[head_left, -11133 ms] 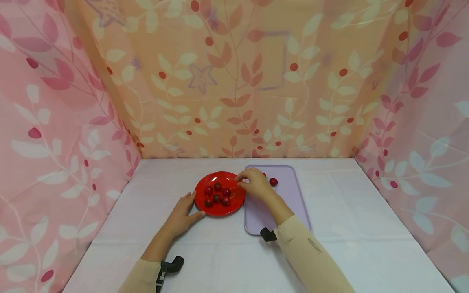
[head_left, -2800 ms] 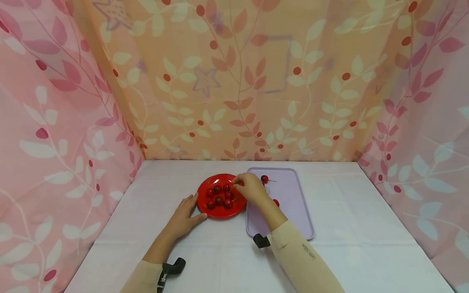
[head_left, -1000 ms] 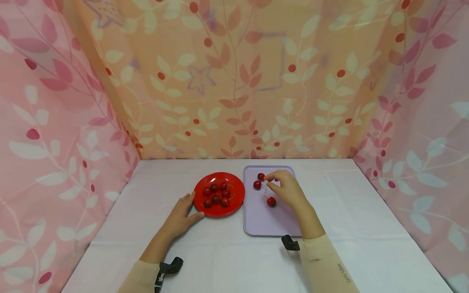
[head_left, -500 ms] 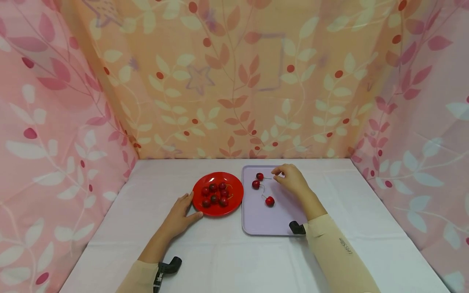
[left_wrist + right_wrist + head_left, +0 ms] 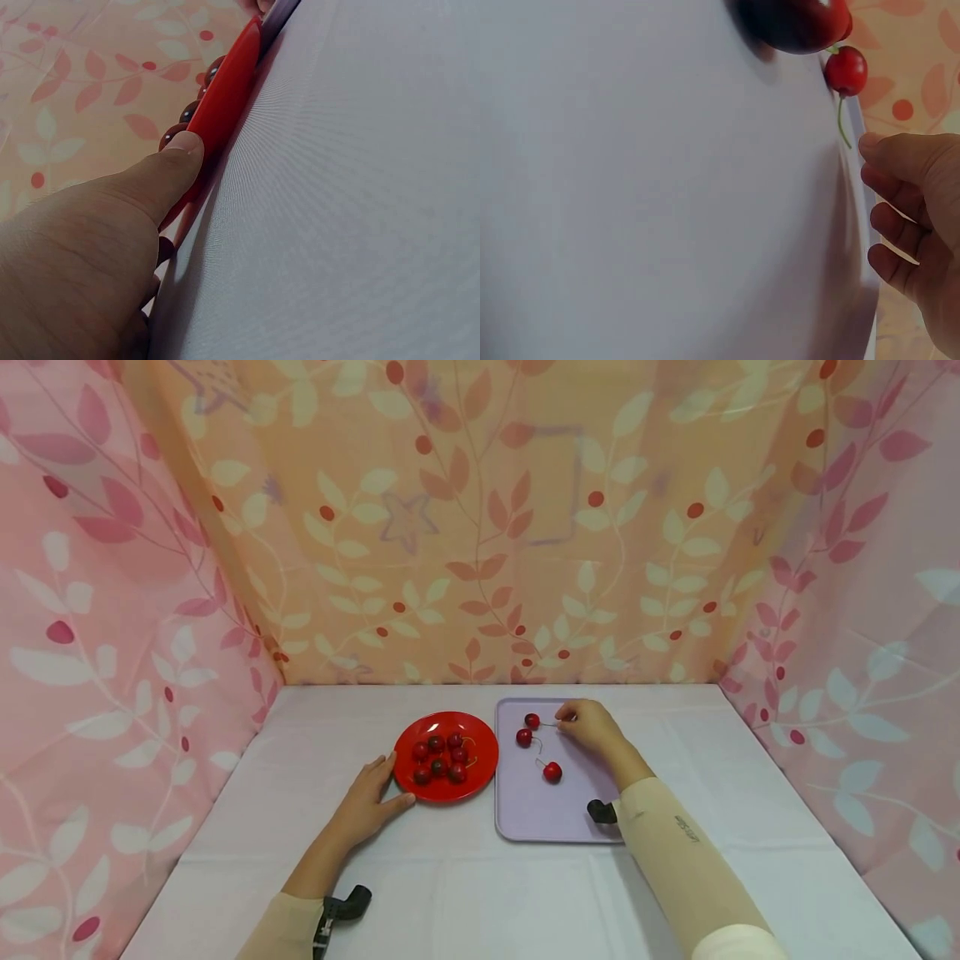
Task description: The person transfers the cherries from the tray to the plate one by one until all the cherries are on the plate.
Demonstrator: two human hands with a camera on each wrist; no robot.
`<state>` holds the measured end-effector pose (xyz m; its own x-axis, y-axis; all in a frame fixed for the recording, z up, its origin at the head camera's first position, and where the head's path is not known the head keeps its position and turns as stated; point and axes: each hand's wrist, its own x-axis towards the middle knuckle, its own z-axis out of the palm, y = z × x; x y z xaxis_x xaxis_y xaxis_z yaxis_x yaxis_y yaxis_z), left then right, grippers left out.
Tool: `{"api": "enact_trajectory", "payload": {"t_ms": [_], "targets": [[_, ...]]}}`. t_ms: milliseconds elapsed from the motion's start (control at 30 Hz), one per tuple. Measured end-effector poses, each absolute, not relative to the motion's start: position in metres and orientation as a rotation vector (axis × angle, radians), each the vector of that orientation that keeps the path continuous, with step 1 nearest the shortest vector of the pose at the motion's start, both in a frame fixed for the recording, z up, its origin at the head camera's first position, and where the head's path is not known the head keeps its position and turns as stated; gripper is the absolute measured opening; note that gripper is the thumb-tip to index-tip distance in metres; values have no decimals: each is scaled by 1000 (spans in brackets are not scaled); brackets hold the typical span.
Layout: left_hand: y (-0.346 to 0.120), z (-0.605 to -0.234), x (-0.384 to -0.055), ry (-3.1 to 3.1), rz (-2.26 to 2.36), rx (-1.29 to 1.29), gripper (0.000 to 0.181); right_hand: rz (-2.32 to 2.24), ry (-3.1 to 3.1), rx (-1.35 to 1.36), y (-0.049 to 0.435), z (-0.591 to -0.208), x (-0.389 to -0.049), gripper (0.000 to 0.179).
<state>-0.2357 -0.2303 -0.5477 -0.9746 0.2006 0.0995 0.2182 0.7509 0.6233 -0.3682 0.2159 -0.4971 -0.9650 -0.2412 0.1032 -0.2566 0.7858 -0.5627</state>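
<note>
My left hand point(image 5: 367, 806) rests against the left side of a red plate point(image 5: 442, 793), its fingers and thumb spread along the rim. In the left wrist view the thumb point(image 5: 180, 154) presses the plate's edge. Several dark red cherries point(image 5: 438, 767) lie in the plate. Over the far part of a lilac tray point(image 5: 525, 814), my right hand point(image 5: 596, 728) has thumb and forefinger close together, right at the stem end of the back cherry point(image 5: 532, 721). The right wrist view shows a narrow gap between that stem and the fingertips. Two other cherries, a middle one point(image 5: 523, 738) and a front one point(image 5: 552, 772), lie on the tray.
Plate and tray stand side by side on a white-covered table point(image 5: 450, 893). A patterned orange curtain point(image 5: 480, 568) closes off the back, with pink cloth point(image 5: 112, 693) on both sides. Each wrist carries a small black camera point(image 5: 348, 903).
My right hand has gone from the plate to the tray, then lowered to the back cherry's stem. The plate holds more cherries than at first. My left hand has stayed at the rim.
</note>
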Motion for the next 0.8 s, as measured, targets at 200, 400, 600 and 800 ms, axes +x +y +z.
{"api": "enact_trajectory", "payload": {"t_ms": [200,400,600,800], "targets": [[-230,-546,-235,-2913,-1049,-350,100,931,-2950,391,211,-504,-372,12],[-230,-544,-235,-2911,-1046,-354,98,915,-2944,375,207,-506,-373,12],[-230,-547,-236,-2911,-1027,-355,99,929,-2937,377,206,-508,-374,10],[-230,-547,-235,-2904,-1034,-357,99,893,-2942,364,204,-509,-375,6]]}}
